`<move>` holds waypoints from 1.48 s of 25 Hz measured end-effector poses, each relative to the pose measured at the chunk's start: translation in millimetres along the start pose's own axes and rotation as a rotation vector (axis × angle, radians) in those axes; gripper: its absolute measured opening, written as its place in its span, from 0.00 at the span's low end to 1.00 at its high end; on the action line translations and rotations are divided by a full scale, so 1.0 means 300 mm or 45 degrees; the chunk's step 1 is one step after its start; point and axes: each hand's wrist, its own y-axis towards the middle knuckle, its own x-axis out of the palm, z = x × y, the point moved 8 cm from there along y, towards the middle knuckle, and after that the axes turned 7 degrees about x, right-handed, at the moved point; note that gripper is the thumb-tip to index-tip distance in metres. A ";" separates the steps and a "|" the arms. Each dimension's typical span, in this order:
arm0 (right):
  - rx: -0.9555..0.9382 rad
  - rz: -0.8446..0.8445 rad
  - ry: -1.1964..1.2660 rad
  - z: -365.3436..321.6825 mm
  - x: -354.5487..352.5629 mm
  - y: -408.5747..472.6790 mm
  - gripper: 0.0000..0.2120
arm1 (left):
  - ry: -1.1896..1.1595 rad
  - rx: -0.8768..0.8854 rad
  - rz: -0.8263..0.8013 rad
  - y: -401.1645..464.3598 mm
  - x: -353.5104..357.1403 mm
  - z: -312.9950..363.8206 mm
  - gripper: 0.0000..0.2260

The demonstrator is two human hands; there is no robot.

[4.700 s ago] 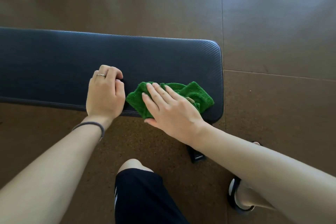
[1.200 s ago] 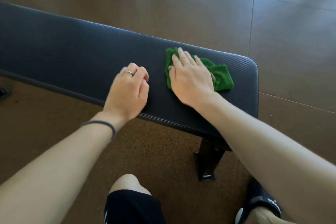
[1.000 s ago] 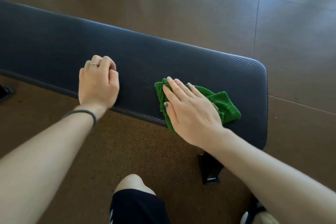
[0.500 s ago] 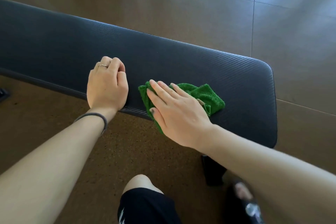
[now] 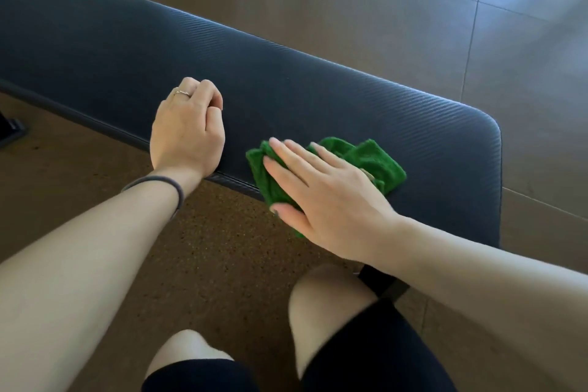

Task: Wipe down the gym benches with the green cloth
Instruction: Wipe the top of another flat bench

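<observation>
The crumpled green terry cloth (image 5: 356,165) lay on the near edge of the long dark ribbed padded bench (image 5: 286,86), close to its right-hand end, with one fold draped over the front seam. It was pressed flat under the right hand (image 5: 321,197), whose fingers were extended and slightly spread over the fabric; nothing was pinched, and the cloth was held only by downward pressure of the palm. The left hand (image 5: 187,134) was rested on the pad just beside it, curled into a loose fist around nothing, apparently as a brace. The wiping step was judged to be in hand, at the near edge of the end section. For the next move, steady pressure would be called for while the cloth was swept onward, presumably along the long stretch of pad extending leftward.
</observation>
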 end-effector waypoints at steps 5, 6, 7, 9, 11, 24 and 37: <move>-0.041 -0.010 -0.207 -0.123 0.067 0.146 0.30 | -0.026 -0.067 0.055 -0.001 -0.002 -0.035 0.10; -0.031 -0.018 -0.226 -0.152 0.070 0.184 0.30 | -0.026 -0.063 0.054 0.002 0.002 -0.035 0.10; -0.031 -0.019 -0.223 -0.165 0.067 0.196 0.30 | -0.025 -0.063 0.043 0.002 0.002 -0.034 0.10; -0.050 0.010 -0.168 -0.127 0.050 0.147 0.29 | -0.025 -0.076 0.037 0.003 -0.004 -0.036 0.09; -0.105 0.008 -0.129 -0.047 0.035 0.022 0.29 | -0.040 -0.103 0.029 -0.002 -0.004 -0.035 0.09; -0.015 -0.165 0.096 0.017 0.023 0.135 0.29 | 0.041 -0.165 -0.051 0.001 -0.012 -0.005 0.07; 0.019 -0.099 0.156 0.004 0.035 0.442 0.29 | 0.425 -0.144 -0.411 -0.047 -0.055 -0.180 0.23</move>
